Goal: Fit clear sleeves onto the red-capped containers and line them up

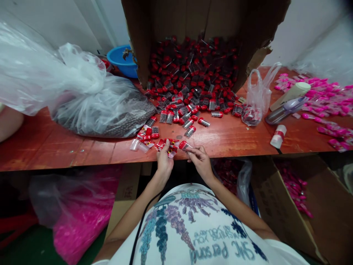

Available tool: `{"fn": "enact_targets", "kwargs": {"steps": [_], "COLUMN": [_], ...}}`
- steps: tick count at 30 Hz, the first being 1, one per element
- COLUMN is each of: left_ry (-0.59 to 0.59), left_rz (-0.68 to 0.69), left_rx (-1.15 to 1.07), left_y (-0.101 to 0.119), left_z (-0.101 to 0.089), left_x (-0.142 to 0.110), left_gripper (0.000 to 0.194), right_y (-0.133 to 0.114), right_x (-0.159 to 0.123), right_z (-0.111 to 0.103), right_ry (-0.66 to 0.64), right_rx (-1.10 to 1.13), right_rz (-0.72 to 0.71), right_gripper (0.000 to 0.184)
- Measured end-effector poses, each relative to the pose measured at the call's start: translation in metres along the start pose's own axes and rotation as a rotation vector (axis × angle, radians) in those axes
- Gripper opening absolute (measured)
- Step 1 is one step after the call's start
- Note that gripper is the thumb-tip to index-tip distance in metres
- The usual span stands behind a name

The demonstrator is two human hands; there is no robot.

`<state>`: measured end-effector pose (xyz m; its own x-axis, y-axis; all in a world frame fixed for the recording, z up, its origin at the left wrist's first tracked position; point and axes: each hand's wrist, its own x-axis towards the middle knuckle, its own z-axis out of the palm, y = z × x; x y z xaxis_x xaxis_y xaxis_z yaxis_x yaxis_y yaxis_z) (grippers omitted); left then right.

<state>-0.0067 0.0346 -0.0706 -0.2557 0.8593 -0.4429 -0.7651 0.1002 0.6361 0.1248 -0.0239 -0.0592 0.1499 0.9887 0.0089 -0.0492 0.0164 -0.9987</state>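
Box [256,40] tipped open, red-capped jars [193,70] spilling out

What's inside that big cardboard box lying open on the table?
Many small clear containers with red caps and dark contents fill the cardboard box, some spilling onto the table. Those underneath are hidden.

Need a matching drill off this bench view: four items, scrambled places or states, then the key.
1. left hand
2. right hand
3. blue basin
4. bag of pink pieces

A. below the tabletop
B. pinching a red-capped vial
C. beside the big carton
D. holding red packets

Pairs: 1-D, 2-B, 3-C, 4-A
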Motion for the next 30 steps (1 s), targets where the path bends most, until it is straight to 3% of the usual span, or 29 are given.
{"fn": "enact_targets", "kwargs": {"steps": [16, 30], "left_ry": [0.060, -0.090], "left_rz": [0.068, 0.042], "left_rx": [0.026, 0.041], "left_y": [0.001, -0.004], "left_z": [0.003, -0.003], "left_x": [-0.003, -0.012], "left_gripper": [0.034, 0.029], "right_y": [0.001, 0.005], "right_x": [-0.002, 0.003], "right_z": [0.003, -0.001], "right_ry": [-0.020, 0.014], "right_rx": [-0.011, -0.012], "right_rz": [-0.033, -0.022], "right_gripper": [0.021, 0.022]}}
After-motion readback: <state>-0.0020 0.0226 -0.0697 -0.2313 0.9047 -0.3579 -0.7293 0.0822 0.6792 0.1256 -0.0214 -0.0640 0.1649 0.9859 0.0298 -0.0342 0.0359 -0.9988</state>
